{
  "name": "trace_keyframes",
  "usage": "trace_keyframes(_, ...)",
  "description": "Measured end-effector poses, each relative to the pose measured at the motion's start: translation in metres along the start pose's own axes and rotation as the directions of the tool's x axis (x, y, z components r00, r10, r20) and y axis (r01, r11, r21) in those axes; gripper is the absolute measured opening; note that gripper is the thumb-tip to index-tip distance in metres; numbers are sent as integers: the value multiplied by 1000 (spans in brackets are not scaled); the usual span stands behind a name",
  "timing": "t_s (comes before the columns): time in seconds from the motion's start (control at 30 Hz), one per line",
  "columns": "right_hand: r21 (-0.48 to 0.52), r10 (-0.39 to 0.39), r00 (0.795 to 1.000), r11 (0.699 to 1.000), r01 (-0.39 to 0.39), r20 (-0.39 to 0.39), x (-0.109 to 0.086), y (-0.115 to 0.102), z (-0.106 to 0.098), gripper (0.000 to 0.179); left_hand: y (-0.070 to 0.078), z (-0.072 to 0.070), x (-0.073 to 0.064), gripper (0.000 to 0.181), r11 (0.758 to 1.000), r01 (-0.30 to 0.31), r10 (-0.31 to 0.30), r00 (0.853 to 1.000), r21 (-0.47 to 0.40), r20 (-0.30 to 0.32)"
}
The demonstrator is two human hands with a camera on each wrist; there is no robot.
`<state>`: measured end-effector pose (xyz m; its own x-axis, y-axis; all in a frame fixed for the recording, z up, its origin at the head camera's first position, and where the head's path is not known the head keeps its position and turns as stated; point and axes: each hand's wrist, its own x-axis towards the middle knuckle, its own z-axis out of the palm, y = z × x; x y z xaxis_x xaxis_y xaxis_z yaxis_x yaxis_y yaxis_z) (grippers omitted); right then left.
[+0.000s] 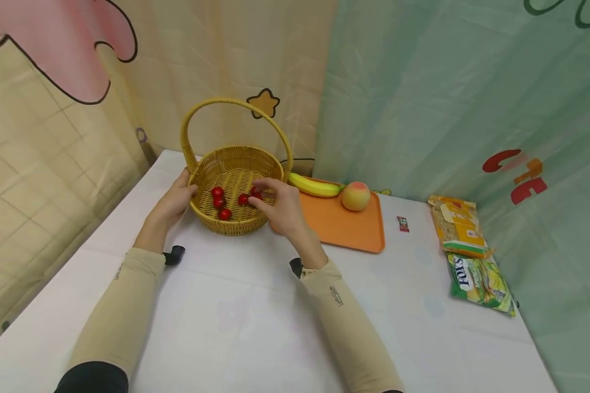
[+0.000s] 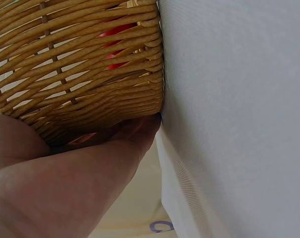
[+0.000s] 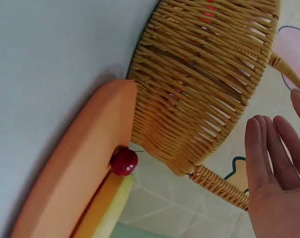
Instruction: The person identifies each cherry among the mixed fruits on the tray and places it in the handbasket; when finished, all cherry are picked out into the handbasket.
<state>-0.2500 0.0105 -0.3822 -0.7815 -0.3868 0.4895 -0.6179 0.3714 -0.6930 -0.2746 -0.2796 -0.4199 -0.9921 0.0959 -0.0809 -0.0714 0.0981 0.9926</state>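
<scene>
A round wicker basket (image 1: pixel 228 226) with a tall arched handle stands at the back left of the table. Several red cherries (image 1: pixel 224 214) lie inside it. My left hand (image 1: pixel 176 197) grips the basket's left side; in the left wrist view its fingers go beneath the woven wall, partly hidden. Over the basket's right rim hovers my right hand (image 1: pixel 286 210), thumb and fingers apart. In the right wrist view the fingers (image 3: pixel 281 153) are fairly straight and nothing shows between them. Another cherry (image 3: pixel 124 161) sits on the orange tray (image 3: pixel 85 144), touching the banana (image 3: pixel 107 203).
Right of the basket, the orange tray (image 1: pixel 341 226) also bears a peach (image 1: pixel 356 196) and the banana (image 1: pixel 317 187). A small wrapped candy (image 1: pixel 403 224) lies farther right. Two snack bags, one yellow (image 1: pixel 457 226) and one green (image 1: pixel 482 281), lie near the right curtain (image 1: pixel 546 245).
</scene>
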Motion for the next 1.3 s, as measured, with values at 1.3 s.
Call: trace_keyframes(1.3, -314, 260, 955, 927, -205, 141, 17, 74, -35, 43, 3, 2, 0, 75, 1000, 25, -24, 1000, 9, -8)
